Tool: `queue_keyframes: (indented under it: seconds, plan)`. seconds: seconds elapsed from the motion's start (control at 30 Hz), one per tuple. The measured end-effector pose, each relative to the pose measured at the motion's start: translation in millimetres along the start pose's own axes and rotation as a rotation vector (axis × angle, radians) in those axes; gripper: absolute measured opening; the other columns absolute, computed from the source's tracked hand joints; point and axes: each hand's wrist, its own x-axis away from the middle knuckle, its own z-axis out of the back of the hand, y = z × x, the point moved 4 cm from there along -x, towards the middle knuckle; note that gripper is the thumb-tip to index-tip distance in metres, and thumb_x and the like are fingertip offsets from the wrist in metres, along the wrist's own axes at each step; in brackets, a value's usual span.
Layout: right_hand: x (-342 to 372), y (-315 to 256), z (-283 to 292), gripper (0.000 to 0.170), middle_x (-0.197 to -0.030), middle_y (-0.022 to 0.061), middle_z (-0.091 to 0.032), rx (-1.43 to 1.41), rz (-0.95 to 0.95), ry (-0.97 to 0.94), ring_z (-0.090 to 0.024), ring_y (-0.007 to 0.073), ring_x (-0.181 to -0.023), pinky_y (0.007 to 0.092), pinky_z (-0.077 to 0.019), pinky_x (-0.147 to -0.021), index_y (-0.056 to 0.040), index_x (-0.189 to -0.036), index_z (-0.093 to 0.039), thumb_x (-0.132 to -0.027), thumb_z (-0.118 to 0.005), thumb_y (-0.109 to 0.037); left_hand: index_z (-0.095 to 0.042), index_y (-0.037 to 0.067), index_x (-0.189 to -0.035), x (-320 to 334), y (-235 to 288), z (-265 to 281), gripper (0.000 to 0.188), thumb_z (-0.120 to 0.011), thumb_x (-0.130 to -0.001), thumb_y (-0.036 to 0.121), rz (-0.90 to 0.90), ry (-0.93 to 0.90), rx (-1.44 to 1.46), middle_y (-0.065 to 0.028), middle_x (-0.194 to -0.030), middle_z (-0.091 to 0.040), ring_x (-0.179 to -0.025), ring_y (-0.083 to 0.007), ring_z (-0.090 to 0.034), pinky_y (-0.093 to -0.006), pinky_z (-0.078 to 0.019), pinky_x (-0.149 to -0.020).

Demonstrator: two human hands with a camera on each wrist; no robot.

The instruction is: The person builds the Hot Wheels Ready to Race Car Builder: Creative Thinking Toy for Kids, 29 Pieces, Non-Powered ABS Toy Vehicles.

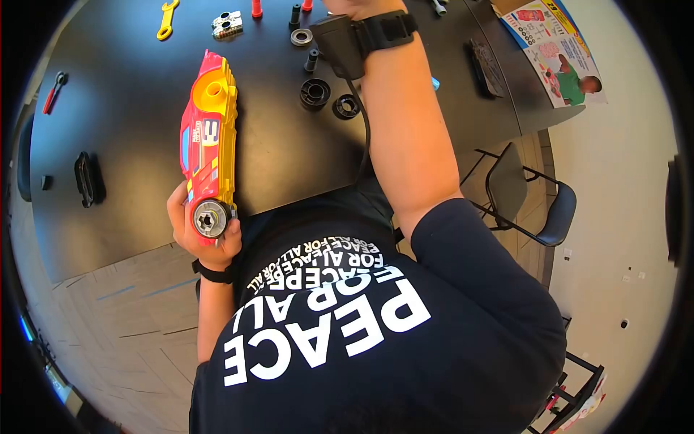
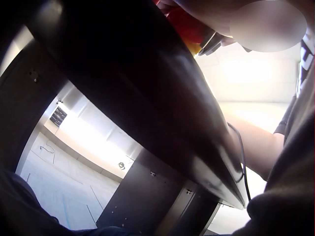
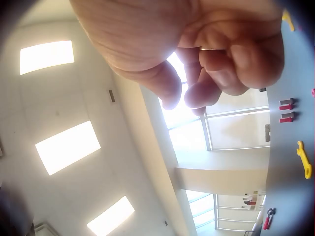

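Head view, toy car (image 1: 210, 137) held over dark table (image 1: 282, 159), seemingly planked floor (image 1: 144, 318)

In my head view, the top edge crops the right hand (image 1: 365, 7), and the car (image 1: 208, 137) hides part of the left hand (image 1: 206, 235). My left wrist view gives me only a blurred, cut-off bit of the car
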Motion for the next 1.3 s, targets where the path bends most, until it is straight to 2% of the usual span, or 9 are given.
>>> queue_keyframes:
  seconds: [0.23, 0.27, 0.33, 0.5, 0.83, 0.9, 1.03, 1.13, 1.3]
  plan:
    - [38.1, -9.5, -2.6, 0.025, -0.075, -0.0028, -0.062, 0.054, 0.108, 0.091, -0.051, 0.0047, -0.058, 0.0231, -0.0409, -0.052, -0.0043, -0.113, -0.075, -0.112, -0.073, -0.029, -0.066, -0.009, -0.134, -0.5, 0.9, -0.1, 0.086, -0.077, -0.093, 0.065, 0.050, 0.036, 0.030, -0.0217, -0.132, -0.066, -0.117, -0.0346, -0.069, -0.0423, -0.0526, -0.103]
    - [56.9, -9.6, -24.0, 0.019, -0.074, -0.0023, -0.063, 0.188, 0.052, 0.074, -0.053, 0.0067, -0.058, 0.0255, -0.0445, -0.054, -0.0026, -0.111, -0.075, -0.110, -0.072, -0.021, -0.076, -0.004, -0.115, -3.3, 1.1, -0.6, 0.082, -0.078, -0.087, 0.073, 0.047, 0.074, -0.011, -0.0239, -0.131, -0.068, -0.105, -0.0402, -0.076, -0.0449, -0.0605, -0.088]
    - [95.4, -4.0, -73.9, 0.022, -0.100, 0.0004, -0.078, 0.510, 0.153, -0.115, -0.063, 0.0036, -0.075, 0.0237, -0.0503, -0.066, -0.0023, -0.123, -0.080, -0.105, -0.078, -0.016, -0.076, -0.003, -0.110, -4.8, 2.6, 1.4, 0.080, -0.079, -0.085, 0.073, 0.021, 0.071, -0.061, -0.0236, -0.126, -0.070, -0.100, -0.0408, -0.076, -0.0461, -0.0608, -0.084]
    - [163.9, 46.3, -139.4, 0.040, -0.087, 0.0047, -0.072, 0.483, 0.058, -0.506, -0.060, 0.0114, -0.061, 0.0292, -0.0471, -0.058, -0.0121, -0.133, -0.079, -0.094, -0.083, -0.003, -0.073, 0.001, -0.097, -11.2, 8.2, 1.7, 0.069, -0.083, -0.081, 0.067, -0.032, 0.077, -0.139, -0.0208, -0.117, -0.072, -0.086, -0.0393, -0.074, -0.0460, -0.0589, -0.072]
    - [180.7, 67.3, -146.9, 0.038, -0.142, 0.0183, -0.075, 0.490, 0.268, -0.423, -0.075, 0.0200, -0.090, 0.0326, -0.0598, -0.078, -0.0027, -0.130, -0.080, -0.092, -0.083, 0.002, -0.076, -0.001, -0.108, -15.5, 17.8, 3.1, 0.064, -0.078, -0.090, 0.061, -0.017, 0.022, -0.198, -0.0212, -0.120, -0.072, -0.092, -0.0361, -0.077, -0.0435, -0.0613, -0.074]
    - [182.9, 64.2, -149.0, 0.028, -0.137, 0.0142, -0.076, 0.415, 0.070, -0.332, -0.069, 0.0111, -0.077, 0.0283, -0.0560, -0.069, -0.0010, -0.121, -0.079, -0.094, -0.085, -0.002, -0.074, -0.002, -0.104, -18.8, 20.7, 4.1, 0.067, -0.080, -0.087, 0.062, -0.040, 0.042, -0.165, -0.0216, -0.118, -0.072, -0.088, -0.0368, -0.076, -0.0443, -0.0607, -0.071]
    - [187.1, 87.9, -129.9, 0.017, -0.140, 0.0209, -0.071, 0.106, 0.174, -0.246, -0.069, 0.0107, -0.079, 0.0255, -0.0574, -0.072, 0.0004, -0.101, -0.072, -0.099, -0.084, -0.011, -0.072, -0.002, -0.099, -20.3, 22.1, 4.9, 0.070, -0.084, -0.080, 0.064, -0.036, 0.024, -0.181, -0.0214, -0.116, -0.073, -0.083, -0.0378, -0.075, -0.0445, -0.0599, -0.069]
    - [184.9, 73.1, -142.8, 0.026, -0.141, 0.0243, -0.069, 0.070, -0.005, -0.180, -0.068, 0.0098, -0.079, 0.0262, -0.0597, -0.074, -0.0020, -0.086, -0.065, -0.102, -0.083, -0.012, -0.074, 0.005, -0.094, -27.2, 27.7, 6.7, 0.050, -0.094, -0.072, 0.045, -0.061, 0.078, -0.176, -0.0133, -0.110, -0.074, -0.076, -0.0312, -0.073, -0.0419, -0.0576, -0.065]
    - [186.4, 80.9, -135.8, 0.036, -0.145, 0.0304, -0.066, 0.163, 0.097, -0.302, -0.072, 0.0124, -0.084, 0.0275, -0.0613, -0.075, -0.0042, -0.076, -0.056, -0.104, -0.078, -0.010, -0.073, 0.002, -0.096, -21.5, 24.1, 5.8, 0.058, -0.089, -0.075, 0.053, -0.042, 0.053, -0.185, -0.0167, -0.112, -0.074, -0.079, -0.0342, -0.074, -0.0434, -0.0586, -0.067]
